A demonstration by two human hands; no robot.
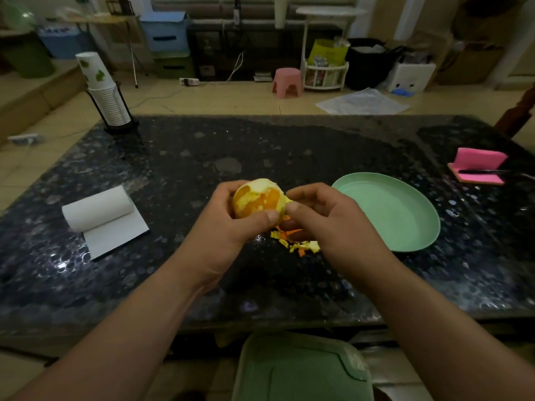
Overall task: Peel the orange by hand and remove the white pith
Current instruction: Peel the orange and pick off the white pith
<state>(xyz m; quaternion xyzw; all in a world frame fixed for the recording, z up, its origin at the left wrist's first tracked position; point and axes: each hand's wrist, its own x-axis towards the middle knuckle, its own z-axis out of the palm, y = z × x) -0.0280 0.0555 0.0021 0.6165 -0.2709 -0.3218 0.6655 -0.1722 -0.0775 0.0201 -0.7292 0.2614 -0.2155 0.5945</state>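
Observation:
A mostly peeled orange (257, 198), pale pith with patches of orange flesh showing, is held above the dark table. My left hand (231, 224) grips it from the left and below, thumb across its front. My right hand (324, 215) is curled against the orange's right side, thumb and fingers pinching a bit of pith or peel there. Torn peel scraps (301, 244) lie on the table just under my hands.
An empty green plate (405, 215) sits right of my hands. A paper towel roll (98, 209) lies at the left, a paper cup stack (107, 96) at the back left, a pink notepad with pen (477, 166) far right. A green stool (301, 369) stands below the table's near edge.

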